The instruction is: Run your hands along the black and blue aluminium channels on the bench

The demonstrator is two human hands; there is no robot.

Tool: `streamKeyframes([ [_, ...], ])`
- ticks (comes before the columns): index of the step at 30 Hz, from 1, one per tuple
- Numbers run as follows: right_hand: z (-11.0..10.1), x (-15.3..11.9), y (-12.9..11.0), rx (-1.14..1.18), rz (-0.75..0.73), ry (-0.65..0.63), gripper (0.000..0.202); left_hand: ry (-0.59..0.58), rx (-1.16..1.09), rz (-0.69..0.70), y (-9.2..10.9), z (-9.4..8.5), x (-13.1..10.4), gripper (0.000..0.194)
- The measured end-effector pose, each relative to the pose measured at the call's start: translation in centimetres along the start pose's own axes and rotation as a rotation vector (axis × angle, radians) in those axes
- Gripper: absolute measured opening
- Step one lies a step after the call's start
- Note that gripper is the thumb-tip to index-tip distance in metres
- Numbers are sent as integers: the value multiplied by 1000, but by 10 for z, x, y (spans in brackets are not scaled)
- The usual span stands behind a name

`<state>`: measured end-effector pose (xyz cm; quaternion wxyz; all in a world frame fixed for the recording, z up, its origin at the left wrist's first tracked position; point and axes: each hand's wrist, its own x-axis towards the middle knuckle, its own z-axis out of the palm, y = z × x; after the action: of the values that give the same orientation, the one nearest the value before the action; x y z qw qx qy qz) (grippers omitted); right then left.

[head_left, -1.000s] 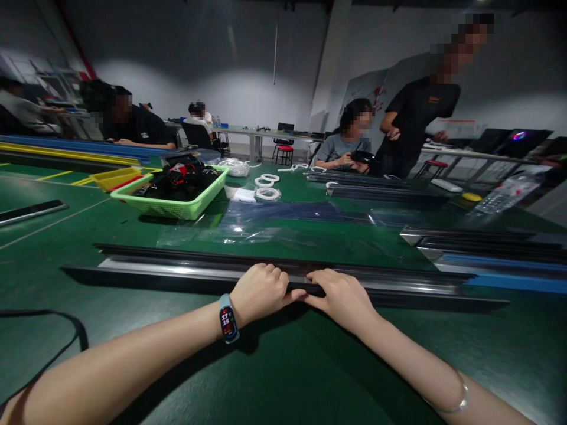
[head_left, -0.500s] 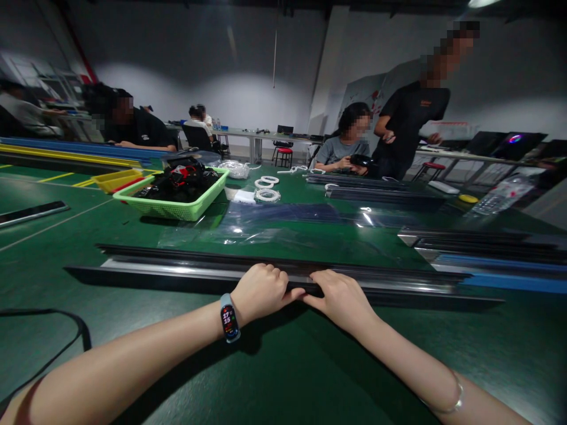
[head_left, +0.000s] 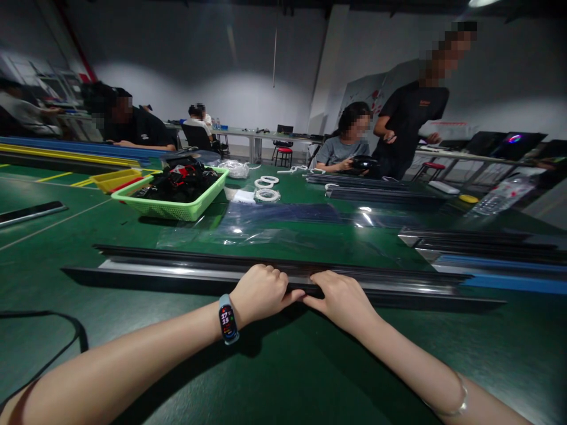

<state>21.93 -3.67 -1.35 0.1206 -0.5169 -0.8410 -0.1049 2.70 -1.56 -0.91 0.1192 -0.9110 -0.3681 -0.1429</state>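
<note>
As before, hands [head_left: 260,293] on black profile [head_left: 195,277]

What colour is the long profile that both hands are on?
The long profile is black, looking silvery-grey inside; the head view shows it.

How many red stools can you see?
2. One red stool is at the back, near the middle; the other red stool is further right, just past the standing person. More could be hidden.
</note>
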Motion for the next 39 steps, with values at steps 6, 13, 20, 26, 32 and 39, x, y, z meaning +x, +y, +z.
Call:
streamKeyframes([
  [6, 0, 0, -1, -13, -10, 12, 32, 13, 4, 7, 0, 1, -1, 48],
  [13, 0, 1, -1, -9, -11, 2, 33, 26, 14, 26, -1, 2, -2, 45],
  [20, 1, 0, -1, -4, -13, 23, 32, 35, 18, 30, -1, 3, -2, 42],
  [26, 2, 0, 0, 0, -22, 41, 33, 43, 2, 49, -1, 2, -3, 37],
  [32, 2, -1, -1, 19, -16, 45, 30, 27, -11, 52, -1, 1, -3, 37],
  [39, 3, 0, 0, 30, -18, 15, 33, 31, -1, 42, -1, 2, -4, 36],
])
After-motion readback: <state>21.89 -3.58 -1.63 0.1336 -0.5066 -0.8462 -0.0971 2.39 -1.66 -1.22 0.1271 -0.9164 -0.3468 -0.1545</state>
